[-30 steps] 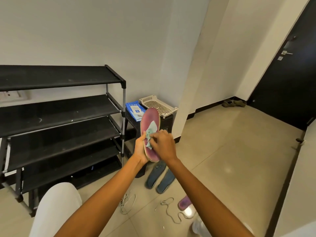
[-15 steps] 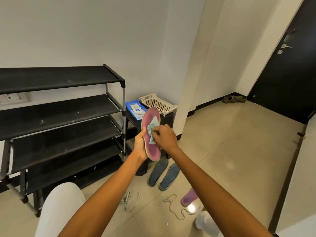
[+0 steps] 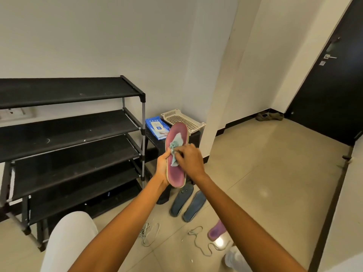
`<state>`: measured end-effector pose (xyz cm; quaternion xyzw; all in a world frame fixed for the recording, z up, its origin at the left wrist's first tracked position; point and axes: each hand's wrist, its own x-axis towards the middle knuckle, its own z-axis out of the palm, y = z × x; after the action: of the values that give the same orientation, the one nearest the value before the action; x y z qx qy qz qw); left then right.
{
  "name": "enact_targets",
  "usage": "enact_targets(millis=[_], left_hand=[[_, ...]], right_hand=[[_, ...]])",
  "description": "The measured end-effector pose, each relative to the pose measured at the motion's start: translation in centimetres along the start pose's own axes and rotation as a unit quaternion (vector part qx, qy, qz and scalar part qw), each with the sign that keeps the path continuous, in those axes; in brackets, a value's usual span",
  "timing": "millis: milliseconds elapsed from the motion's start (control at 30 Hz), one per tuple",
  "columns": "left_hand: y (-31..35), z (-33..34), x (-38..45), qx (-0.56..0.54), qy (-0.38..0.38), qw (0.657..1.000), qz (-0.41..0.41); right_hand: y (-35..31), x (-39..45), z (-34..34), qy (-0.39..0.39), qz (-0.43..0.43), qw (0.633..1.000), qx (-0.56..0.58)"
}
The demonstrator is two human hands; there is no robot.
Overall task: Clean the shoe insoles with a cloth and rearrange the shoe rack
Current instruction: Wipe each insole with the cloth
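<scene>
Pressing crumpled cloth (image 3: 175,149) onto oval insole (image 3: 176,169)

insoles (image 3: 187,204) on floor, rack (image 3: 72,146) left

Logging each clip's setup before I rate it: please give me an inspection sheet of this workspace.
Surface: beige tiled floor, glossy.
Job's things: pink foam insole; pale green cloth; two dark blue insoles; purple insole; black shoe rack, shelves bare.
Clutter: white laces; blue wipes pack; cream basket.
Hands: left hand grips the pink insole; right hand presses the cloth on it.
Cables: nothing seen.
Surroundings: black door.
</scene>
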<state>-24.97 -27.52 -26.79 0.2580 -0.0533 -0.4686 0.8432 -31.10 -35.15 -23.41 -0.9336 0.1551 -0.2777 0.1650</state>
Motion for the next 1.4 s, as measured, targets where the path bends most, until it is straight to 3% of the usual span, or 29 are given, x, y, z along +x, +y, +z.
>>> enact_targets(millis=[133, 233, 367, 500, 733, 867, 1000, 1133, 1233, 1300, 1400], left_hand=[[1.1, -1.5, 0.6, 0.008, 0.011, 1.0, -0.007], [0.9, -2.6, 0.3, 0.016, 0.014, 0.999, -0.035], [0.8, -2.0, -0.2, 0.068, 0.021, 0.997, -0.011], [0.8, -1.7, -0.1, 0.049, 0.027, 0.998, -0.004], [2.3, -2.6, 0.9, -0.002, 0.054, 0.999, 0.001], [2.5, -1.7, 0.2, 0.017, 0.053, 0.998, 0.017], [2.5, -0.9, 0.1, -0.006, 0.044, 0.998, 0.042], [2.4, -2.1, 0.9, -0.043, 0.078, 0.995, 0.051], [1.8, -1.9, 0.2, 0.003, 0.058, 0.997, 0.047], [1.7, -1.7, 0.4, 0.051, 0.064, 0.996, 0.047], [1.7, -1.1, -0.1, 0.087, 0.066, 0.994, 0.021]], right_hand=[[-1.4, -4.0, 1.3, -0.013, -0.055, 0.992, 0.112], [-0.2, -4.4, 0.5, -0.049, -0.088, 0.986, 0.133], [0.8, -1.5, -1.1, 0.053, 0.048, 0.989, 0.128], [1.1, -0.9, -0.9, -0.081, 0.01, 0.997, -0.004], [-2.0, -3.6, 0.4, -0.092, -0.002, 0.984, 0.152], [-1.4, -1.4, -0.1, -0.015, 0.079, 0.983, 0.163], [-1.3, -1.5, 1.2, -0.069, 0.042, 0.994, 0.079], [-2.2, -4.3, 2.1, -0.052, 0.042, 0.988, 0.14], [-2.0, -4.3, 1.5, -0.068, 0.037, 0.978, 0.193], [-1.9, -3.2, 0.9, -0.024, 0.07, 0.969, 0.234], [-1.0, -0.7, 0.3, 0.063, 0.187, 0.938, 0.286]])
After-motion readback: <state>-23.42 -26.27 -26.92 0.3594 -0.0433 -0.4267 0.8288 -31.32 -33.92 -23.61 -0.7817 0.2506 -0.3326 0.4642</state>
